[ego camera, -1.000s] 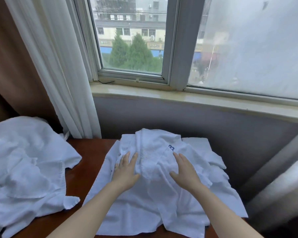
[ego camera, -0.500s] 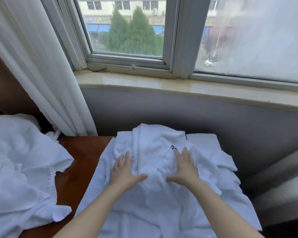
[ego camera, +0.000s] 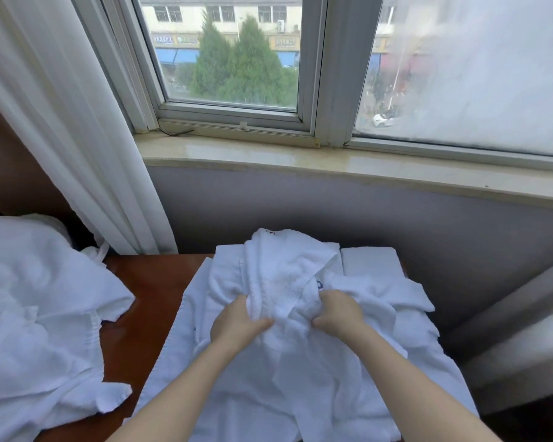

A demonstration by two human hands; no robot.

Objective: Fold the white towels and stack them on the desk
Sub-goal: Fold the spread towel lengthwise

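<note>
A crumpled white towel [ego camera: 284, 272] with a small blue mark lies bunched on top of other white towels [ego camera: 348, 371] spread over the right part of the brown wooden desk [ego camera: 144, 298]. My left hand [ego camera: 237, 323] grips a fold of the bunched towel from the left, fingers curled into the cloth. My right hand [ego camera: 337, 314] grips it from the right, close beside the left. A folded white towel [ego camera: 372, 266] lies flat behind them at the desk's back edge.
A big heap of loose white towels [ego camera: 35, 320] covers the left side. A white curtain [ego camera: 71, 122] hangs at the left behind the desk. The grey wall and window sill [ego camera: 332, 164] stand right behind the desk. Another curtain [ego camera: 517, 330] drapes at the right.
Both hands lay flat on the bunched towel before; now their fingers have curled and gathered the cloth between them. The camera has tilted down and closer.
</note>
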